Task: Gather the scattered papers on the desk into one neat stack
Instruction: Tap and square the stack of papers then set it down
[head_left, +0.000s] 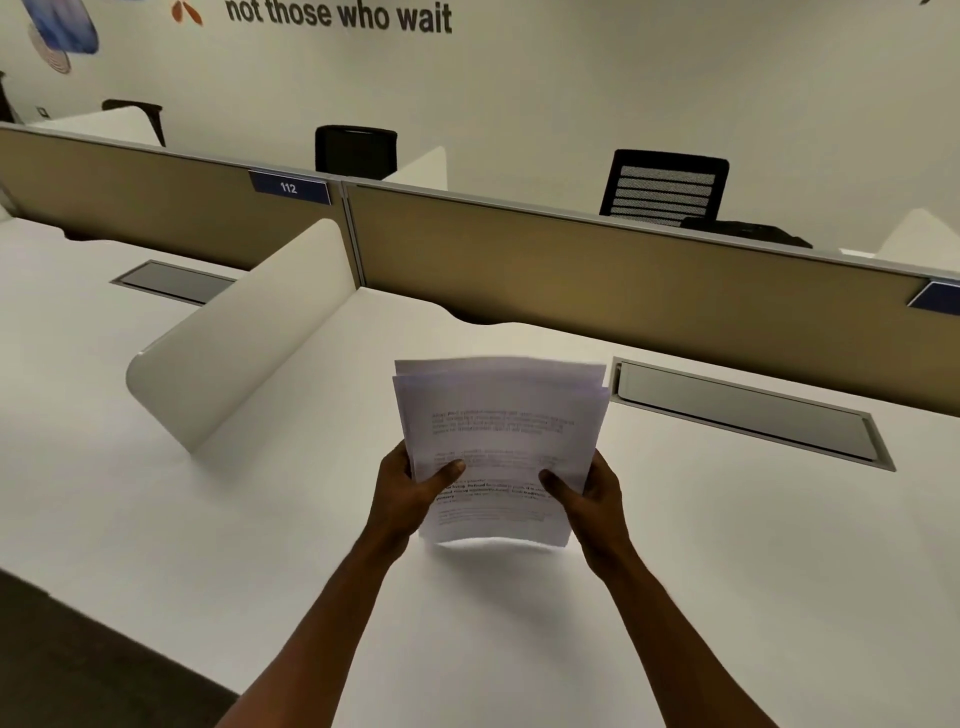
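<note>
Left hand (408, 486) and right hand (592, 491) each pinched the paper stack (498, 441) — top edges uneven — above the white worktop (727, 571).

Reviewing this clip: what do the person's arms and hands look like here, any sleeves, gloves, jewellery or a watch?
Both arms are bare from the bottom edge of the frame to the fingertips: no sleeves in view. The left hand and right hand wear no gloves, and no rings, watch or wristband show on the visible sides. Motion blur softens fine detail, so small markings can't be ruled out.
</note>
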